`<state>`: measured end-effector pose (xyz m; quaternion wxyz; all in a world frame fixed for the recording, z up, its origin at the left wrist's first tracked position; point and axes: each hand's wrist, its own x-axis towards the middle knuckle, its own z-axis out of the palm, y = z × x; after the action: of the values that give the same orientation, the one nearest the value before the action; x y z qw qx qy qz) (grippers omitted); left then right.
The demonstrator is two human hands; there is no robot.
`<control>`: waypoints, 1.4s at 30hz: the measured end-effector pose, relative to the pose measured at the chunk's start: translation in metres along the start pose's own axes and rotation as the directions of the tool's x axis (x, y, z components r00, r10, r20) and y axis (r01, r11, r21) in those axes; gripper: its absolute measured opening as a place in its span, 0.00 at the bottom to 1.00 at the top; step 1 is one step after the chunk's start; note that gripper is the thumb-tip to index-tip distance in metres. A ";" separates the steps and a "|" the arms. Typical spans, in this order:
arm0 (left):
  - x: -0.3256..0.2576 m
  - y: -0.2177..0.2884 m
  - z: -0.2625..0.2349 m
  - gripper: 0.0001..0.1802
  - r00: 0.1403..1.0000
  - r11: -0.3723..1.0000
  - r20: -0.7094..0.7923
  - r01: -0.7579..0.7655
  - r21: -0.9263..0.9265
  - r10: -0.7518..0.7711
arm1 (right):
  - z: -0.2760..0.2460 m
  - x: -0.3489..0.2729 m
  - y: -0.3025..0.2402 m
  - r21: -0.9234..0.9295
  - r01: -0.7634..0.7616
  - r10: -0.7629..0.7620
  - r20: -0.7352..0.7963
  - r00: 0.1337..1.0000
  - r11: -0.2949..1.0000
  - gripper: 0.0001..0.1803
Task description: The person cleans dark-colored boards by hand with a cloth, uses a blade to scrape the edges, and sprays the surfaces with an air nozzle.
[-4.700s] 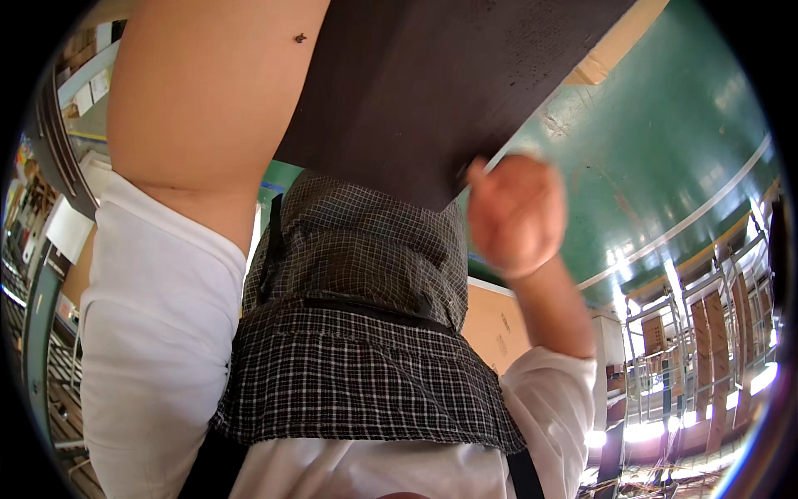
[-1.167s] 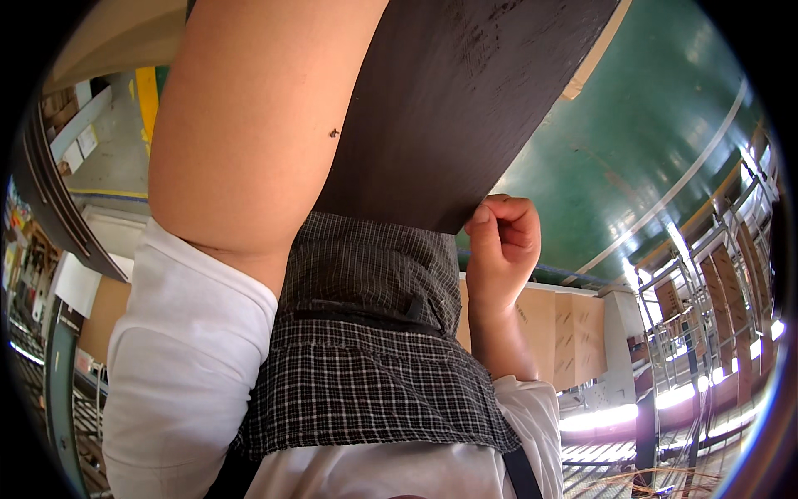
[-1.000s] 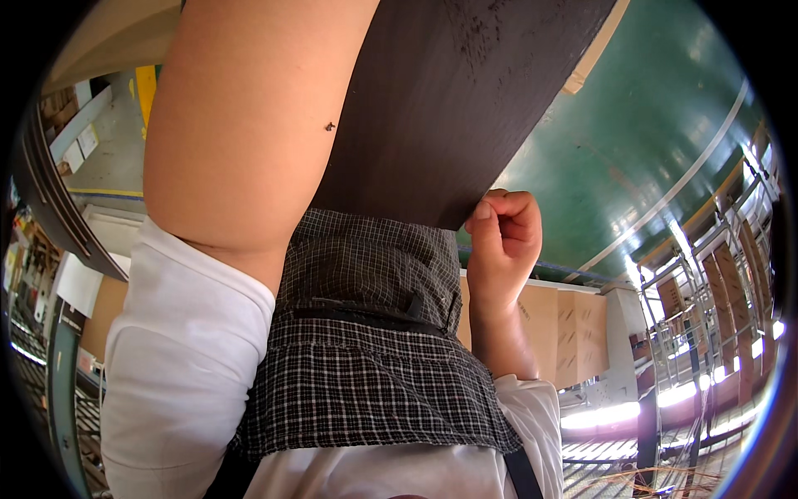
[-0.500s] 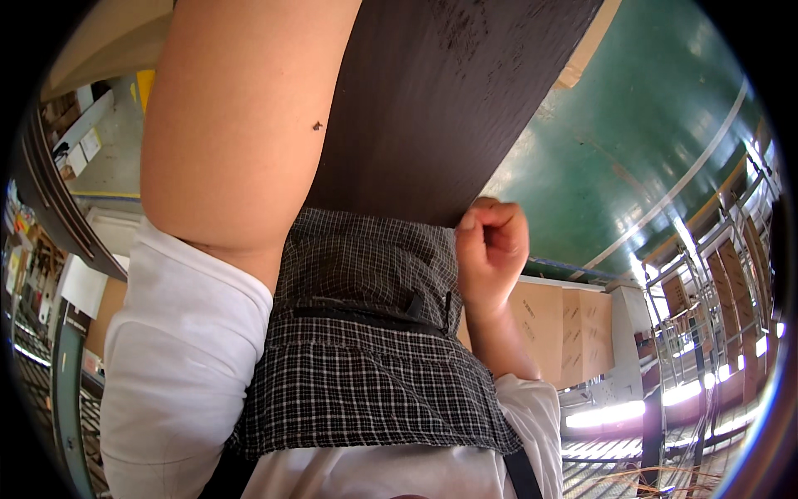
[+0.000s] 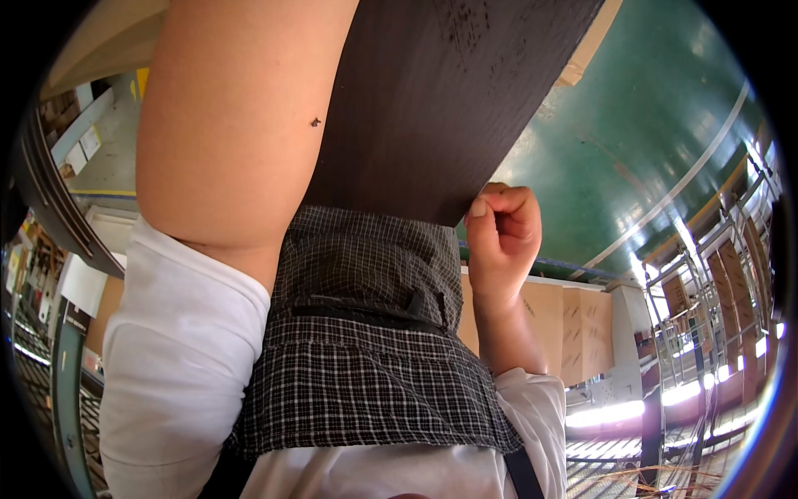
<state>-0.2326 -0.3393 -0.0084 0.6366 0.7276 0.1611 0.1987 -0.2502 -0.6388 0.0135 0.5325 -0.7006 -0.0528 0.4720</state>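
A long dark brown board with a wood-like surface stretches away from my apron. My right hand is closed in a pinch at the board's right edge, close to its near corner. Thumb and forefinger meet there, the other fingers curled in; whatever lies between them, if anything, is hidden. Across the board's left side reaches my bare left arm, its hand beyond the top of the view. A small dark fleck shows at the arm's inner edge.
Green floor with a pale line lies to the right. Brown cardboard stands behind my right arm, near a metal rack. Tan cardboard shows along the board's far right side. Dark curved strips stand at the left.
My right hand has slid a little away from me and rightward along the board's edge, still pinched. My left arm has shifted slightly left.
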 end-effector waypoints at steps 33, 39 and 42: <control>0.003 0.004 -0.020 0.17 0.992 0.999 -0.125 -0.013 -0.044 0.007 | 0.020 0.020 -0.017 -0.003 -0.033 0.033 0.027 0.999 0.999 0.05; 0.006 0.014 -0.023 0.17 0.989 0.999 -0.150 -0.014 -0.045 0.007 | 0.021 0.014 -0.011 -0.050 0.007 -0.005 0.036 0.999 0.999 0.06; 0.008 0.018 -0.021 0.16 0.988 0.999 -0.154 -0.001 -0.038 -0.005 | 0.022 0.048 -0.031 -0.008 0.058 -0.058 0.013 0.998 0.998 0.05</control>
<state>-0.2359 -0.3195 0.0120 0.6360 0.6978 0.2068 0.2565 -0.2263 -0.5827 0.0090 0.5425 -0.6980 -0.0785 0.4608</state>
